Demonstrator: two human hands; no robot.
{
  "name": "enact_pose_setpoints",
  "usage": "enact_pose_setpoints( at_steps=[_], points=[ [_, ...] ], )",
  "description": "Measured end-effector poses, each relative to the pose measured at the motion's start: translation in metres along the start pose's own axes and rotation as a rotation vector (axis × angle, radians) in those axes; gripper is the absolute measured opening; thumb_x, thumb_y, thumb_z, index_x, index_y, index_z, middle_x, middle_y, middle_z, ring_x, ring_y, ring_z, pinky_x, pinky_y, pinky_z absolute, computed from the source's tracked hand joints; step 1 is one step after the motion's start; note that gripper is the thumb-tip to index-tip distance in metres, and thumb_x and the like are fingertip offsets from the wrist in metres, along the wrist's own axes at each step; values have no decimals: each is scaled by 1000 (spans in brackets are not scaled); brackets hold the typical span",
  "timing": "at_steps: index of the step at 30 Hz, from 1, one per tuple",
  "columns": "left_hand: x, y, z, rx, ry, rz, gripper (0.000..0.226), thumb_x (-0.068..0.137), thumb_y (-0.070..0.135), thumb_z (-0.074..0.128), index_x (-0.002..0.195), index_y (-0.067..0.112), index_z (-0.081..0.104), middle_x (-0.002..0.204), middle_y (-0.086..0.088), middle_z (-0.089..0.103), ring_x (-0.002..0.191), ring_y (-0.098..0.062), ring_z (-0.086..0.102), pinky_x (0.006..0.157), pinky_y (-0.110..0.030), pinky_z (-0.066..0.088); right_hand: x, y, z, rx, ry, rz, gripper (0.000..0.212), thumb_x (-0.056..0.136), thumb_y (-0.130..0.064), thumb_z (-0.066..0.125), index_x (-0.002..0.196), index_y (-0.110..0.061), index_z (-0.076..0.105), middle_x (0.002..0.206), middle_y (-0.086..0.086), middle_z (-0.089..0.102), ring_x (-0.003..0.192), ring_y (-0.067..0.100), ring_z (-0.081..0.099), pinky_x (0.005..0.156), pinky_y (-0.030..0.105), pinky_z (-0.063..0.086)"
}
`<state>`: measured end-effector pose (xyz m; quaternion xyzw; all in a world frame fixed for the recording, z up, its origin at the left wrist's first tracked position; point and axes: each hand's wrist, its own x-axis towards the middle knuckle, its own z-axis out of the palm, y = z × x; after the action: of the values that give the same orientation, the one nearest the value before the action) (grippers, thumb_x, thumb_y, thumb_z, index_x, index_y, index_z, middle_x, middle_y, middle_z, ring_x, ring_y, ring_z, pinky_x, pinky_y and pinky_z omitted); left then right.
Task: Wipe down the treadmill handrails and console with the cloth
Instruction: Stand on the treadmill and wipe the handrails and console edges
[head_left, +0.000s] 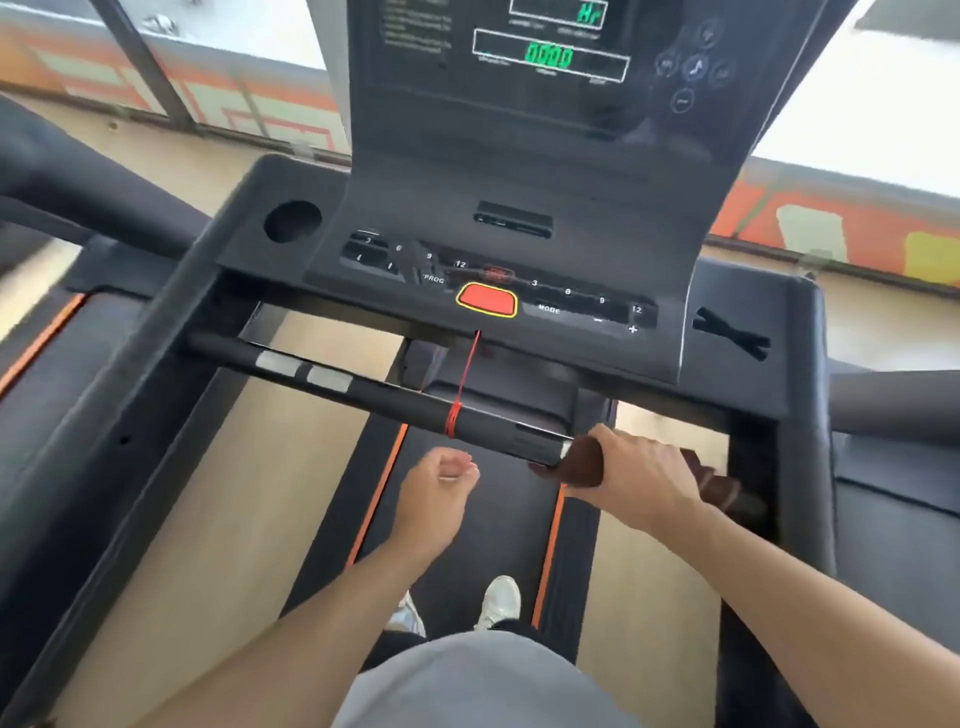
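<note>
Black plastic everywhere: round cup recess (292, 222) at far left of console (498, 182), green digits lit above. Below, crossbar handrail (395, 400) running left to right, two grey sensor pads (304, 370) toward its left end. Red safety cord (464, 382) dropping from red stop button (486, 300), knotted round the bar's middle. Left hand (436, 493) hanging free beneath the bar, fingers (457, 465) loosely curled, nothing held. Right hand (636, 478) clamped over dark brown cloth (719, 486), fingers wrapped down tight, cloth pressed around the bar's right end. White shoes (500, 600) on orange-edged belt (467, 540) below.
</note>
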<state>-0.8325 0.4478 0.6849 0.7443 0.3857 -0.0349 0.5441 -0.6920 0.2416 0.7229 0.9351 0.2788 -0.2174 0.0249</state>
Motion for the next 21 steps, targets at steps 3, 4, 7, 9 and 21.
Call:
enact_pose_setpoints(
  at_steps=[3, 4, 7, 9, 21],
  points=[
    [2, 6, -14, -40, 29, 58, 10, 95, 25, 69, 104, 26, 67, 98, 15, 70, 94, 1, 65, 75, -13, 44, 24, -39, -9, 49, -18, -119, 52, 78, -73, 60, 114, -36, 48, 111, -13, 69, 98, 23, 70, 81, 38, 52],
    [3, 8, -18, -50, 46, 85, 10, 95, 23, 68, 104, 27, 67, 99, 15, 70, 96, 3, 64, 78, -12, 45, 35, -57, -10, 56, -9, -170, 54, 79, -68, 62, 118, -35, 48, 114, -10, 69, 99, 24, 70, 81, 39, 53],
    [3, 11, -32, -95, 117, 127, 13, 95, 16, 69, 101, 28, 66, 98, 14, 71, 95, 3, 66, 80, -9, 47, 58, -107, -7, 93, 57, -296, 67, 85, -57, 63, 142, -32, 39, 129, -6, 61, 113, 25, 66, 84, 41, 52],
    [1, 9, -42, -121, 144, 107, 15, 94, 15, 69, 97, 29, 66, 97, 12, 72, 93, 2, 67, 78, -7, 47, 59, -123, -5, 66, 126, -339, 82, 89, -54, 62, 157, -30, 23, 136, -5, 57, 121, 24, 61, 87, 41, 50],
    [-18, 13, -52, -156, 143, 16, 19, 91, 14, 69, 102, 28, 62, 90, 9, 76, 90, -4, 69, 78, -17, 46, 94, -117, -38, 317, -437, -110, 79, 53, -93, 70, 89, -23, 72, 89, -5, 74, 82, 16, 71, 74, 31, 54]
  ],
)
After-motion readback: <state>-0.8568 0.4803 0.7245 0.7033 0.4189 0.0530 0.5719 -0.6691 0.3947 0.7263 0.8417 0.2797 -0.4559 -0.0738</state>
